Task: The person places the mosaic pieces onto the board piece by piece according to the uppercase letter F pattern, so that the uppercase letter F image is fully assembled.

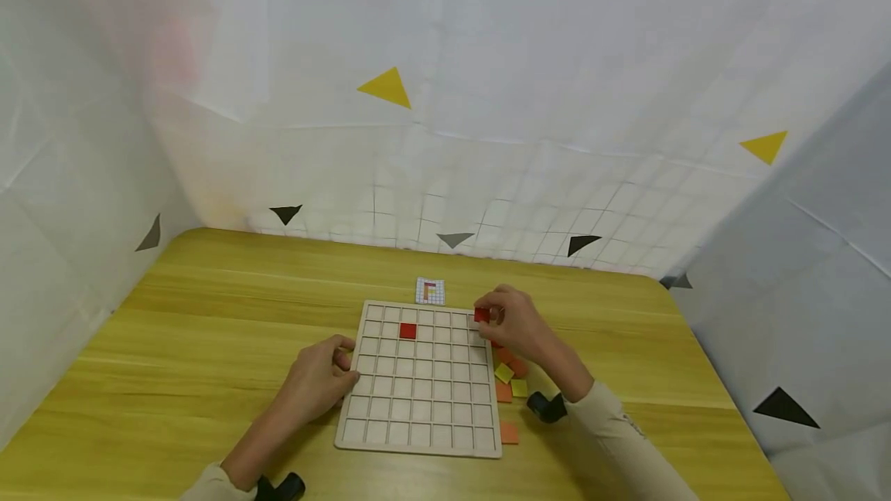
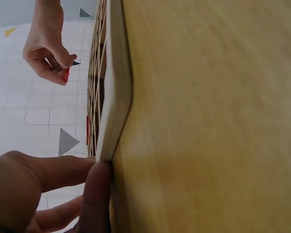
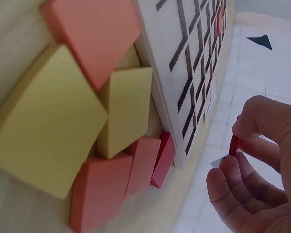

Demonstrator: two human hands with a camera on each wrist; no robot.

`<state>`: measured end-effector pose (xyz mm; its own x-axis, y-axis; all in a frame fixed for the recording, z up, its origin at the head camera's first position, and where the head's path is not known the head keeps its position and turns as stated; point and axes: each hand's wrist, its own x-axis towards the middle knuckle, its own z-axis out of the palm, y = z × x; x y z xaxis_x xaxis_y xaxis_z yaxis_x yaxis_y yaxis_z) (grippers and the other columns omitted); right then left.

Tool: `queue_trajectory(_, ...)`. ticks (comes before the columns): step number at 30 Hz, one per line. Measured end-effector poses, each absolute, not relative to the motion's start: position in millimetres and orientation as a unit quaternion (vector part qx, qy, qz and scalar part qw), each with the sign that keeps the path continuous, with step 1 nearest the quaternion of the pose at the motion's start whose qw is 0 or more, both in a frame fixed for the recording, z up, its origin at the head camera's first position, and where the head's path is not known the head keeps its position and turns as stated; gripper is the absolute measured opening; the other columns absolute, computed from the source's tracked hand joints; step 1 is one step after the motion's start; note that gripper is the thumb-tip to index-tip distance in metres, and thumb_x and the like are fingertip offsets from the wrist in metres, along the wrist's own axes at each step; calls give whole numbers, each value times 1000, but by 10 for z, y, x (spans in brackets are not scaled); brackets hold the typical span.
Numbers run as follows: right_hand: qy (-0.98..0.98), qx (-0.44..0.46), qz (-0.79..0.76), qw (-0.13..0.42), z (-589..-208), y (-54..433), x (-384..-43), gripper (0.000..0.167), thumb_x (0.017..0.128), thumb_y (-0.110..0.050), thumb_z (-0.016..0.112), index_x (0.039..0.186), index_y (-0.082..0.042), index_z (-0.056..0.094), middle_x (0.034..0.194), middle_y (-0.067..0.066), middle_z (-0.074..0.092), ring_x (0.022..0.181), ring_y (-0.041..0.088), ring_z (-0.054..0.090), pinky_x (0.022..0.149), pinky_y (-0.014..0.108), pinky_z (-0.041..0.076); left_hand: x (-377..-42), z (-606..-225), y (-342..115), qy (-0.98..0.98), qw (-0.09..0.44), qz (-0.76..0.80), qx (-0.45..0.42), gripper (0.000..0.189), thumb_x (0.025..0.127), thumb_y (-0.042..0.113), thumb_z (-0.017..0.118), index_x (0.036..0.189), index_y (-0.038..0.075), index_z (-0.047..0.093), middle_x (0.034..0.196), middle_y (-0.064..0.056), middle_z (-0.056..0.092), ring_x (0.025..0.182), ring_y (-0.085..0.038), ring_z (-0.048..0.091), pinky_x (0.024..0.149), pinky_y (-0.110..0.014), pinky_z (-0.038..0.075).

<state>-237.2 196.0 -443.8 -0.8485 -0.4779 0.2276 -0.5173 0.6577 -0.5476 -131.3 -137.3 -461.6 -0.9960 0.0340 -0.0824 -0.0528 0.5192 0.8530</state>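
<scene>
The right hand [image 1: 515, 323] pinches a red square tile [image 1: 482, 315] between thumb and fingertips, above the far right corner of a pale wooden grid board [image 1: 421, 389]. In the right wrist view, that tile [image 3: 234, 141] shows edge-on between the fingers. At the board's left edge, the left hand [image 1: 316, 377] holds the rim with thumb and index finger; the left wrist view shows the thumb [image 2: 97, 194] against the side. Another red tile [image 1: 407, 331] lies in a cell of the second row from the far side.
Orange tiles [image 1: 510, 433], yellow tiles [image 1: 519, 388] and a red tile [image 3: 162, 160] lie along the board's right side, some overlapping. Behind the board's far edge is a small card [image 1: 430, 291] with a coloured grid pattern. White sheeting [image 1: 452, 161] surrounds the wooden table [image 1: 230, 315].
</scene>
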Motion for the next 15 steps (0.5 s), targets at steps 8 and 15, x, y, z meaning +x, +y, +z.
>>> queue_trajectory(8, -903, 287, 316, 35, -4440, 1876, -2359, 27, 80, -3, 78, 107, 0, 74, 88, 5, 58, 70, 19, 53, 58, 27, 50, -1321, -4625, -1371, 870, 42, 491, -5, 41, 82, -3, 76, 121, -4, 63, 85, -5, 59, 64, -14, 61, 46, -28, 52)
queue_trajectory(15, -899, 296, 321, 30, -4436, 1796, -2347, 26, 80, -2, 78, 106, 0, 74, 92, 5, 60, 73, 20, 55, 59, 27, 51, -1319, -4604, -1371, 870, 45, 490, -7, 41, 82, -3, 76, 121, -4, 63, 86, -6, 59, 65, -14, 61, 47, -28, 52)
